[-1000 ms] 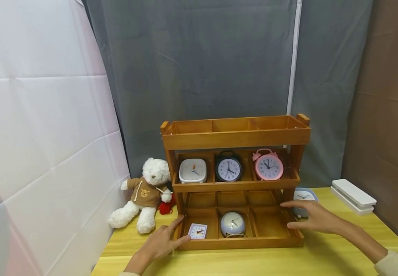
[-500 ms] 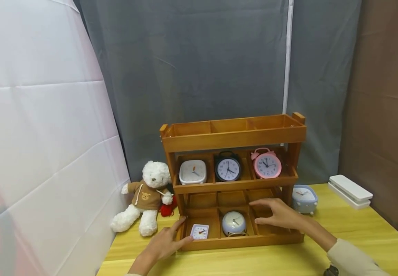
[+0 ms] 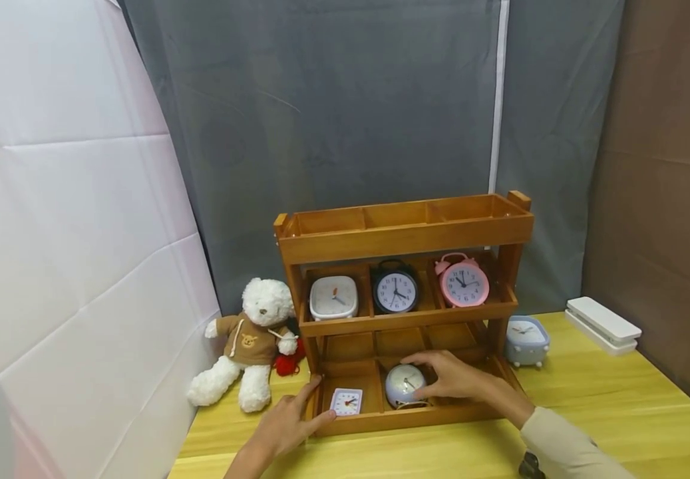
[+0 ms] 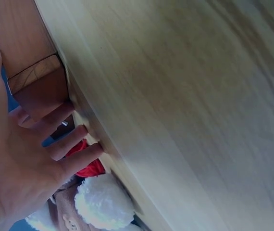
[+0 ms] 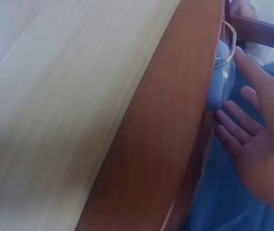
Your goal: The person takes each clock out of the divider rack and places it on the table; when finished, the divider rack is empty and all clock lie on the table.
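A brown wooden three-tier rack (image 3: pixel 404 233) stands on the table. My left hand (image 3: pixel 285 420) rests at the lower tray's left front corner, thumb toward the front edge and the other fingers fairly straight along the side, as the left wrist view shows. My right hand (image 3: pixel 449 376) holds a round lavender alarm clock (image 3: pixel 403 386) in the lower tray's middle compartment, with thumb and fingertips at its edges. In the right wrist view the clock (image 5: pixel 218 79) shows a thin wire loop beside my thumb. A small square white clock (image 3: pixel 346 402) lies in the left compartment.
The middle tier holds a white clock (image 3: pixel 333 297), a black alarm clock (image 3: pixel 395 291) and a pink twin-bell clock (image 3: pixel 464 283). A blue-grey clock (image 3: pixel 527 342) and a white flat device (image 3: pixel 603 324) are to the right. A teddy bear (image 3: pixel 257 339) sits left, beside something red (image 3: pixel 287 362).
My right hand has moved left from the rack's right end, across the lower tray's right compartment, to the round alarm clock. My left hand has stayed at the rack's corner.
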Demonstrator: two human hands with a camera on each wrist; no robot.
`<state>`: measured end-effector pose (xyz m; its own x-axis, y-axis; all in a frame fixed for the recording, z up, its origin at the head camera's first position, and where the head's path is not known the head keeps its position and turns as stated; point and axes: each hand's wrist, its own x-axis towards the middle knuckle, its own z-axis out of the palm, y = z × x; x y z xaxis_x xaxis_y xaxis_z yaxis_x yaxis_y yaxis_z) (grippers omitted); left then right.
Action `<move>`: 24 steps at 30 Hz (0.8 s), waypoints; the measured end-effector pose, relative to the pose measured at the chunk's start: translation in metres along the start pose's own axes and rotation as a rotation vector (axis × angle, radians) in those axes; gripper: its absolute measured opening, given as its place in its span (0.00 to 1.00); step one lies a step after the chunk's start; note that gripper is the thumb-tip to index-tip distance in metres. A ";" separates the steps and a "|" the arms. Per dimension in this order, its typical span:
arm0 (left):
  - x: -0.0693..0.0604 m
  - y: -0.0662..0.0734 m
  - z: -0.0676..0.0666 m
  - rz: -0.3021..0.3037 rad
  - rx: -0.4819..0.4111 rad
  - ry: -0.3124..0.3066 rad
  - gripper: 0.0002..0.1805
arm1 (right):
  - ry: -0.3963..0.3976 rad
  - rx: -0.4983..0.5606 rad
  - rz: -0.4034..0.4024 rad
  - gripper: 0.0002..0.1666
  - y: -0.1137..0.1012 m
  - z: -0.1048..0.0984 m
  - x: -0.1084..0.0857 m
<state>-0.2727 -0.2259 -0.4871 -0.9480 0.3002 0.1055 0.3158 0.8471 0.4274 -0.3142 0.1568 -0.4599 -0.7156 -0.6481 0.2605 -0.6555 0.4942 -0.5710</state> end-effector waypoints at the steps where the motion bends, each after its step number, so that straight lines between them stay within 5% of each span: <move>1: 0.000 0.000 0.000 0.000 0.001 0.003 0.49 | 0.000 -0.006 -0.004 0.39 0.000 0.001 0.001; 24: -0.002 0.000 0.000 -0.002 -0.011 0.015 0.48 | 0.024 -0.027 -0.073 0.36 0.010 0.021 0.014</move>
<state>-0.2707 -0.2272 -0.4872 -0.9490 0.2920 0.1186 0.3139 0.8427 0.4374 -0.3257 0.1405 -0.4786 -0.6710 -0.6690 0.3197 -0.7123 0.4618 -0.5286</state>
